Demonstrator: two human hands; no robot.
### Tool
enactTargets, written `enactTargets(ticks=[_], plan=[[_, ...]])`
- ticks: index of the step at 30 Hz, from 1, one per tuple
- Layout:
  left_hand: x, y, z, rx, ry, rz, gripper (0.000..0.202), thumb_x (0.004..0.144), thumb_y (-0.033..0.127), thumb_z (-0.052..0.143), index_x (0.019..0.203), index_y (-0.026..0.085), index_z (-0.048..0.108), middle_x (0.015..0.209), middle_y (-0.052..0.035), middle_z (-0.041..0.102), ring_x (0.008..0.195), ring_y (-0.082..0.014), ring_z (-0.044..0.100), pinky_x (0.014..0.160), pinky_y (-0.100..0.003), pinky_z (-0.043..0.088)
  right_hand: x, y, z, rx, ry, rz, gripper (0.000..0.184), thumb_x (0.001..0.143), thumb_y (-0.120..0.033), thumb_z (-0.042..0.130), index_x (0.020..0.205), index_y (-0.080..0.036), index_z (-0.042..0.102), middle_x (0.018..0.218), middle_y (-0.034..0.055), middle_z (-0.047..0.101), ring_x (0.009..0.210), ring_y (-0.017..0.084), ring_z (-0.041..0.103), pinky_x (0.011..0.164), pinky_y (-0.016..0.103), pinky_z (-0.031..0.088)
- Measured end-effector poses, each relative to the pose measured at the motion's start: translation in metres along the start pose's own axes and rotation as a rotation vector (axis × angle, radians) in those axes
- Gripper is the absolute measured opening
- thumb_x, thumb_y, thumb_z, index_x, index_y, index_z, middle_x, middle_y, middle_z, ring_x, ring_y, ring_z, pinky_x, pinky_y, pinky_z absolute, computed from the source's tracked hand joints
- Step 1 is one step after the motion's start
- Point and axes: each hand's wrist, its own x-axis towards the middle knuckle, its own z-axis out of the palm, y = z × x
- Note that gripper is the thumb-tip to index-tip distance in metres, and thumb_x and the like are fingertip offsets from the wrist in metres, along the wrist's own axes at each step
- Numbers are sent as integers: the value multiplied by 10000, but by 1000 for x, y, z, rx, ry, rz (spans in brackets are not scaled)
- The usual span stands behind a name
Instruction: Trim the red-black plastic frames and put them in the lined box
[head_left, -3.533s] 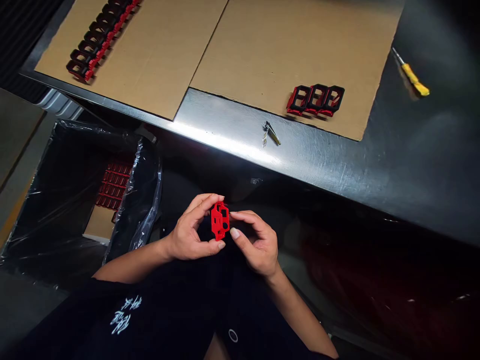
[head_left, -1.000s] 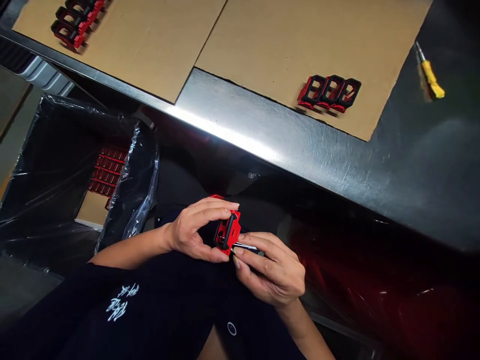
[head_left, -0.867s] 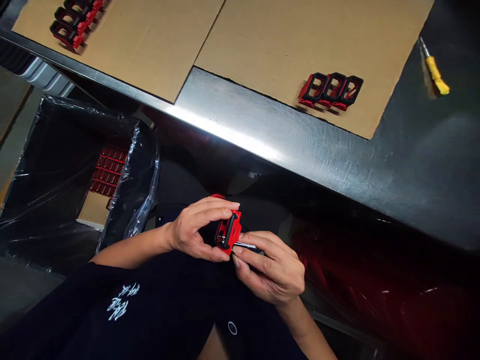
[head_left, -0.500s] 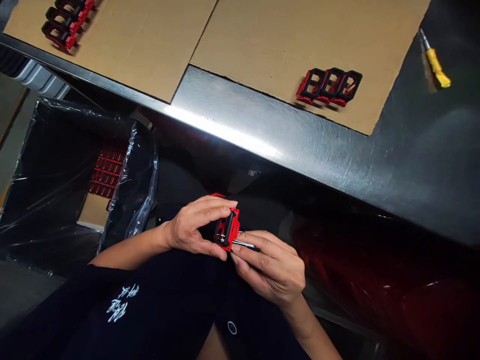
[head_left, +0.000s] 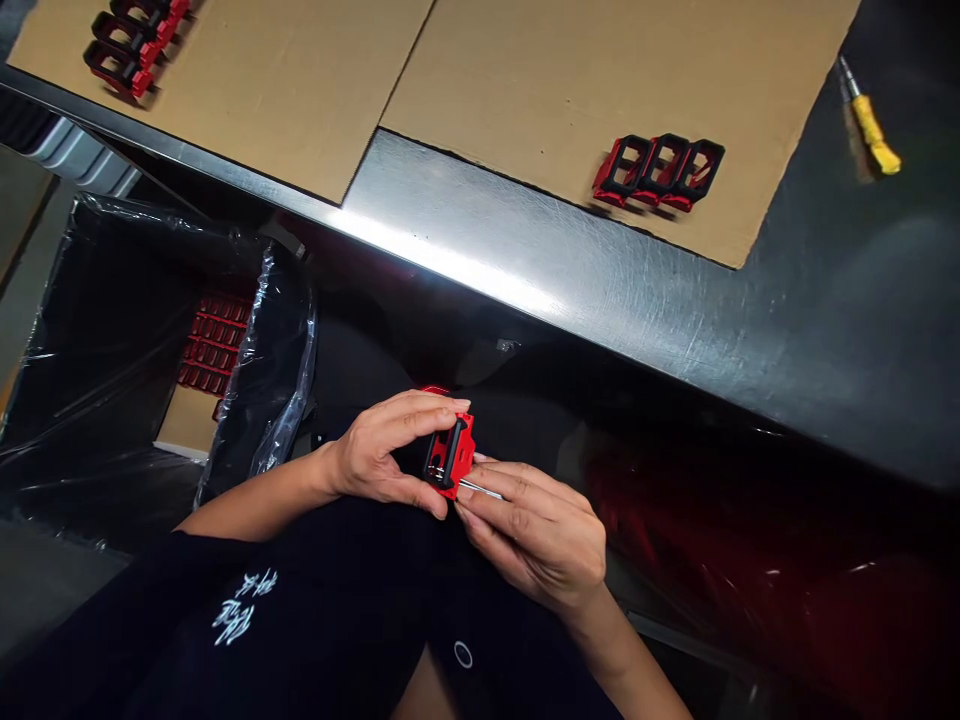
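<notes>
A person's left hand (head_left: 379, 457) grips a red plastic part (head_left: 450, 457) with curled fingers over a black shirt (head_left: 300, 620), below the table edge, while the right hand (head_left: 532, 530) pinches a thin metal shaft (head_left: 480, 488) against the part. Ahead, cardboard sheets (head_left: 600, 80) cover a steel table (head_left: 570, 290), bearing three black-and-red frames (head_left: 658, 172) and a further row of frames (head_left: 135, 50) at far left. A yellow screwdriver (head_left: 870, 125) lies on dark steel at right. At left, a plastic-lined bin (head_left: 270, 370) holds rows of red parts (head_left: 214, 345).
</notes>
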Motion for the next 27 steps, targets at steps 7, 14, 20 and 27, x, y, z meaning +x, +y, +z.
enactTargets(ticks=[7,14,20,27], plan=[[1,3,-2,8,-1,-20,963,707,518,882,1509,175,473,1294,-234,712,1154,-311,735,943,-461,643,0,-3,1,-36,1,-27,309,865,-78,734,1145,-206,743,940,52,833,849,227,815,855,387,708],[-8,1,2,-57,60,-80,956,697,501,896,1505,188,491,1333,-210,695,1202,-302,710,1018,-453,616,0,-7,5,-105,50,-27,265,832,-31,761,1064,-160,745,898,69,830,810,218,813,886,366,704],[-15,2,5,-403,201,-220,882,827,517,797,1572,323,368,1420,-148,605,1264,-301,668,995,-430,623,4,9,2,-192,305,82,343,812,-51,780,1083,-258,745,926,44,822,803,251,801,696,399,702],[-10,14,3,-516,303,-295,730,825,526,770,1467,324,487,1303,-103,534,1257,-316,652,932,-419,649,45,92,-13,-405,501,247,305,805,-313,847,1079,-240,734,975,54,785,819,249,761,783,434,648]])
